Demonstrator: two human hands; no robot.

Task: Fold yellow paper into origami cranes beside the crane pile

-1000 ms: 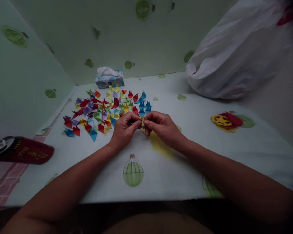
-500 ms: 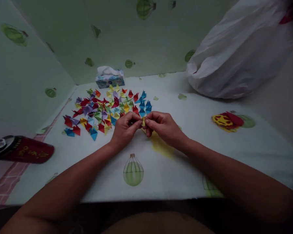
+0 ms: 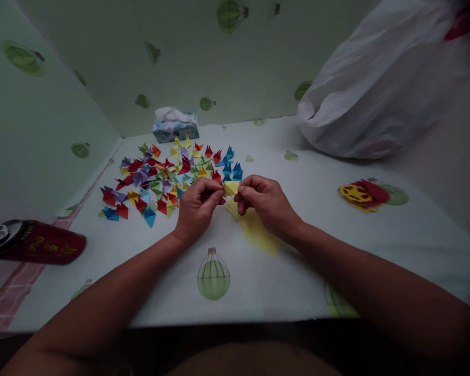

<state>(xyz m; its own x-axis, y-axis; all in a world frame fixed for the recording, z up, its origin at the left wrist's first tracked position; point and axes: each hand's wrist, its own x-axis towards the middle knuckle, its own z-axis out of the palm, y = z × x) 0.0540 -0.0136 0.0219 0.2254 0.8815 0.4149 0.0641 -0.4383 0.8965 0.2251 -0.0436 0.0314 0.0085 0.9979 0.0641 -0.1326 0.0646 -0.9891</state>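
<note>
Between my two hands, a small folded yellow paper [image 3: 231, 188] is held up above the table. My left hand [image 3: 199, 208] pinches its left end between thumb and forefinger. The right end is pinched by my right hand [image 3: 264, 203], its other fingers curled. Flat yellow paper [image 3: 258, 232] lies on the table below and partly behind my right hand. Many small folded paper pieces in red, blue, purple, green, orange and yellow form a pile [image 3: 156, 180] beyond my left hand.
A tissue box [image 3: 175, 128] stands at the back near the wall. At the left a red can [image 3: 39, 242] lies on its side. A large white plastic bag [image 3: 360, 94] fills the back right, with red and yellow cut-outs [image 3: 362, 194] in front of it on the table [image 3: 282, 292].
The small yellow paper now shows a wider, flatter face between my fingertips, where it looked narrow and upright before. My hands have moved slightly apart.
</note>
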